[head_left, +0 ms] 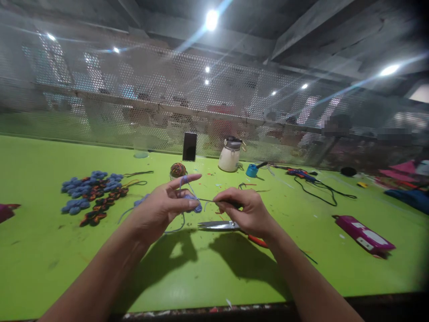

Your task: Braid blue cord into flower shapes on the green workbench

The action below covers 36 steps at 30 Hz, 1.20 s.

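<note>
In front of me stands a wide table [40,264] with a bright green top. Along its far edge rises a grey screen [194,98], full of small round holes; the shapes behind it I cannot tell clearly. Above, the dark ceiling [248,22] has thick beams [315,31], and one lamp [212,20] shines very strongly white.

Around scissors [219,225], the green table [50,268] carries crocheted pieces [78,188] at nine o'clock, a yarn ball [178,170] and phone [190,146] near eleven, a jar [229,157] past twelve, a blue pot [251,170] past one, a corded tool [300,174] past two and a magenta box [360,231] at three.
</note>
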Tool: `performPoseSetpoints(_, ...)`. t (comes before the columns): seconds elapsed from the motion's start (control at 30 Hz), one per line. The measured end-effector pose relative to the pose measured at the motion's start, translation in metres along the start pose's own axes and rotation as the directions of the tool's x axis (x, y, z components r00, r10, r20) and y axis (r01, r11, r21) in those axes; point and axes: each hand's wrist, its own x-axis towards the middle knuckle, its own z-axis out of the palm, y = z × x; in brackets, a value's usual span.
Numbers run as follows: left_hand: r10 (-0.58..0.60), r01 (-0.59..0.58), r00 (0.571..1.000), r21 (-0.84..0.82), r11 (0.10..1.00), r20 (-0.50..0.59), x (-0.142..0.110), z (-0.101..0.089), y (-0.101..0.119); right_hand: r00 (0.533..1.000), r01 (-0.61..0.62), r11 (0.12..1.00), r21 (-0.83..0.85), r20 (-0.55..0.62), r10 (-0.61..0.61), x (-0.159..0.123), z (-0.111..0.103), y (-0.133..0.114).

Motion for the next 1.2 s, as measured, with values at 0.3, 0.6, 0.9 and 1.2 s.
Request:
performPoseSetpoints(0.3, -0.095, 0.105, 0.987, -0.068, 0.992, 0.133, -0.001, -0.005, 0.0, 0.999, 0.0, 0.997, 0.071, 0.032, -0.002, -0.002, -0.007, -0.01)
performPoseSetpoints(0.6, 0.079, -0.096, 0.994, 0.281, 0.955, 0.074, 0.004, 0.001, -0.014, 0.903, -0.428, 0.787, 0.444, 0.173, 0.394, 0.002, 0.01, 0.0)
performPoseSetpoints(0.9, 0.487, -0.404, 0.874, 0.556, 0.726, -0.001, 0.006, 0.015, -0.027, 0.843, -0.427, 0.388, 0.817, 0.205, 0.497, 0.003, 0.039, -0.002)
performPoseSetpoints(1.2, 0.137, -0.142, 0.989, -0.142, 0.98, -0.049, 0.006, 0.01, -0.017, 0.934, -0.265, 0.822, 0.504, -0.077, 0.348, -0.001, 0.034, 0.005)
